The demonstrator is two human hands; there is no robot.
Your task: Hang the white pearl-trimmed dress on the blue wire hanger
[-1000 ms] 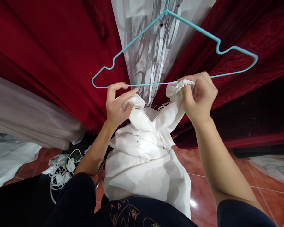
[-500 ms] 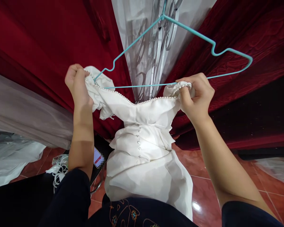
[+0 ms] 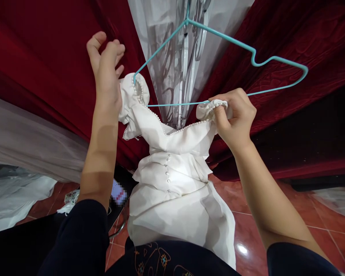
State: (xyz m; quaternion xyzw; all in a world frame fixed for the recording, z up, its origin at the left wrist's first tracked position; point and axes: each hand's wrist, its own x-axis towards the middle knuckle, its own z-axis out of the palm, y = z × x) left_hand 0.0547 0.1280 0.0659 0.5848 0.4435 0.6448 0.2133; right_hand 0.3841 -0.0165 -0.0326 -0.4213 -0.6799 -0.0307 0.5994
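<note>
white dress [image 3: 175,180] hangs lengthwise downward; right hand [image 3: 235,119] pinches its shoulder; left hand [image 3: 106,73] open, seemingly touching.

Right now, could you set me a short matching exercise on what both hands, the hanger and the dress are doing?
Things:
1. left hand
2. right hand
3. hanger
4. dress

States:
A. teal wire, one end inside a sleeve
B. open, fingers spread, beside the sleeve
C. white, buttons down the middle
D. pinching a pearl-edged sleeve at the hanger's bottom bar

Pairs: 1-B, 2-D, 3-A, 4-C
</note>
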